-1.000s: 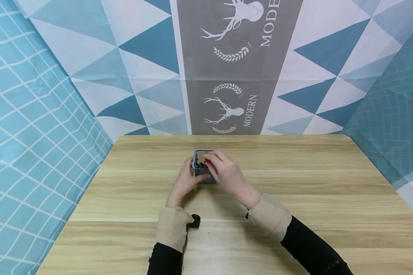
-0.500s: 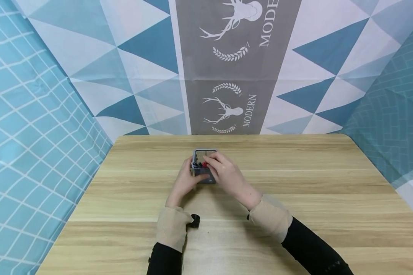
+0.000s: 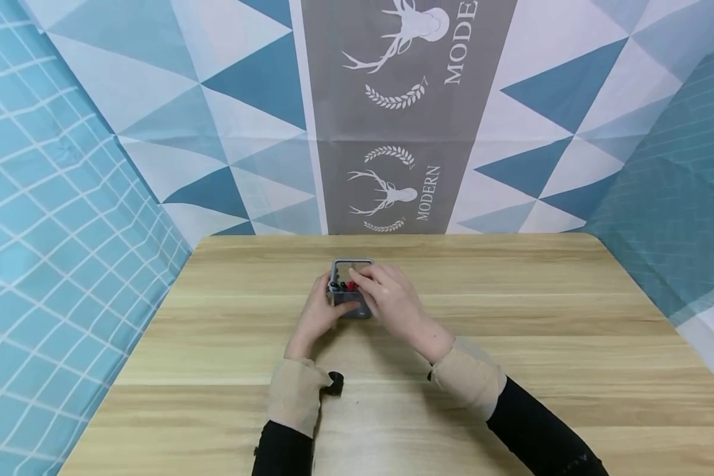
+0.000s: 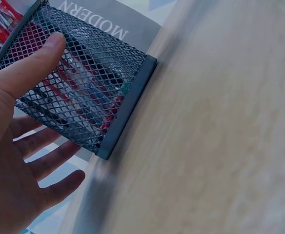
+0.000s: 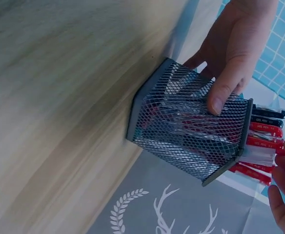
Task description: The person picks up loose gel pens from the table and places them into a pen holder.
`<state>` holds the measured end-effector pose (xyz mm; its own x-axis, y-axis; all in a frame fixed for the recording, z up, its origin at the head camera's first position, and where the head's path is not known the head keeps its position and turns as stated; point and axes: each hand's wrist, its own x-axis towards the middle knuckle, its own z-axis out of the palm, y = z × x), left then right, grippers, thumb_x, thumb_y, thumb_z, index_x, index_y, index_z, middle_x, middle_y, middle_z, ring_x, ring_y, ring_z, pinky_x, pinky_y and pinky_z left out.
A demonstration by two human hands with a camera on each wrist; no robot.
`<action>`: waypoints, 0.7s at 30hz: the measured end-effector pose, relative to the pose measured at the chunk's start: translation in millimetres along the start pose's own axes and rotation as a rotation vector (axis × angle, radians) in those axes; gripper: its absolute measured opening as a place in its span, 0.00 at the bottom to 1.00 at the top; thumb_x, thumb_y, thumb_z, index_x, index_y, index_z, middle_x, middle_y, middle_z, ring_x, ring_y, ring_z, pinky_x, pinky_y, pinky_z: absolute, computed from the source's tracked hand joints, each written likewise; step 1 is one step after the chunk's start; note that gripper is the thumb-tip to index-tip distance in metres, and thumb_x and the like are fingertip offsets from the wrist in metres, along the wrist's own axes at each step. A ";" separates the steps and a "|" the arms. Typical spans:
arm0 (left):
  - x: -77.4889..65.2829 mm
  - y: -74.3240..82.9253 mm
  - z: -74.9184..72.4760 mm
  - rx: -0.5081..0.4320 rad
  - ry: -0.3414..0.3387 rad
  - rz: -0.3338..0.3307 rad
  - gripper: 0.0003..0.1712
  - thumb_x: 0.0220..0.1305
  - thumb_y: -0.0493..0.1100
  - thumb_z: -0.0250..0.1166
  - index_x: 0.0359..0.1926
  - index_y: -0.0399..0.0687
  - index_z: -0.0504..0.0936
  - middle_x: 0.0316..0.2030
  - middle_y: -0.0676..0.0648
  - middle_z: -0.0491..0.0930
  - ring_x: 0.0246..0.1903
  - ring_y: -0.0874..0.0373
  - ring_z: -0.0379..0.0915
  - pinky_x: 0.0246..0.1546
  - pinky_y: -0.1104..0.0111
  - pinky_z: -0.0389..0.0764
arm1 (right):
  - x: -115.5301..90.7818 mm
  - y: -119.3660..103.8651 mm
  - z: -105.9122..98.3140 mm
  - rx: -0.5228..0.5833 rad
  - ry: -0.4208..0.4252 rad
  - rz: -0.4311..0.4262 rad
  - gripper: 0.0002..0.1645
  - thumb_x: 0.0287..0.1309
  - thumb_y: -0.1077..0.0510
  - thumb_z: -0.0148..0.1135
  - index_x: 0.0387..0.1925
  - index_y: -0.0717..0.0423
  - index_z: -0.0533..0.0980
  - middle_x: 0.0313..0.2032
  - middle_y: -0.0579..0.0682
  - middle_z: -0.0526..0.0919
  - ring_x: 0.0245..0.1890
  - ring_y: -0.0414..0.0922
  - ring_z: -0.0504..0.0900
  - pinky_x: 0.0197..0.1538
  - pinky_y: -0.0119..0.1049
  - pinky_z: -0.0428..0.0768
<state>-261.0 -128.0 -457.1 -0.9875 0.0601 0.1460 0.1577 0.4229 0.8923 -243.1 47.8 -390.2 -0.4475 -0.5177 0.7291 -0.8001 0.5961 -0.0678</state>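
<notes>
A dark mesh pen holder [image 3: 352, 307] stands upright near the back of the table. Its mesh front [image 4: 84, 78] fills the upper left of the left wrist view. My left hand [image 3: 321, 314] grips it, thumb across the front and fingers round the left side. Over the opening is my right hand [image 3: 393, 301], its fingertips pinching the end of a red gel pen [image 5: 272, 142]. Several more pens stand inside, with black gel pens [image 5: 269, 114] beside the red ones. The pens' lower parts show only dimly through the mesh.
The wood-grain table [image 3: 512, 344] extends to both sides and in front of the holder. Behind it rises a patterned cloth backdrop [image 3: 387, 119], with blue gridded cloth [image 3: 65, 231] at the left. Black straps [image 3: 335, 383] hang at the sleeves.
The red at my right fingertips sits slightly lower in the holder's opening than a second ago. My left hand keeps its grip on the holder. The whole view has shifted slightly.
</notes>
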 end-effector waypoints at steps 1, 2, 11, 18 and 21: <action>-0.3 0.2 0.3 -0.001 0.004 -0.007 0.48 0.43 0.47 0.74 0.65 0.43 0.60 0.59 0.43 0.64 0.59 0.48 0.61 0.62 0.54 0.60 | -1.0 1.1 -0.5 0.002 0.003 -0.004 0.21 0.49 0.66 0.63 0.49 0.59 0.77 0.40 0.50 0.80 0.42 0.47 0.77 0.50 0.38 0.75; -0.5 0.4 0.6 0.000 0.006 -0.009 0.48 0.43 0.47 0.74 0.64 0.43 0.60 0.59 0.43 0.64 0.59 0.48 0.61 0.63 0.54 0.60 | -2.0 2.2 -1.3 0.004 0.008 -0.004 0.22 0.49 0.65 0.63 0.50 0.59 0.76 0.40 0.50 0.80 0.42 0.47 0.78 0.50 0.38 0.75; 3.5 0.3 0.0 0.009 -0.025 -0.012 0.49 0.43 0.47 0.73 0.65 0.43 0.59 0.59 0.41 0.63 0.60 0.46 0.60 0.63 0.51 0.58 | -10.9 16.5 -20.4 0.036 0.117 0.077 0.09 0.47 0.66 0.63 0.35 0.58 0.80 0.31 0.49 0.82 0.32 0.44 0.78 0.39 0.35 0.78; -4.6 0.7 -20.9 0.096 -0.143 -0.004 0.46 0.49 0.40 0.68 0.67 0.44 0.54 0.62 0.39 0.59 0.57 0.42 0.62 0.59 0.49 0.63 | -31.6 28.6 -39.8 0.051 0.143 0.310 0.05 0.48 0.66 0.54 0.26 0.58 0.77 0.23 0.48 0.79 0.23 0.41 0.74 0.26 0.30 0.74; -10.2 5.2 -36.4 0.176 -0.201 0.033 0.39 0.54 0.32 0.59 0.67 0.38 0.54 0.61 0.35 0.59 0.57 0.40 0.63 0.58 0.50 0.65 | -39.1 31.4 -51.3 0.111 0.170 0.513 0.08 0.50 0.66 0.51 0.25 0.55 0.77 0.20 0.47 0.77 0.18 0.40 0.69 0.21 0.28 0.68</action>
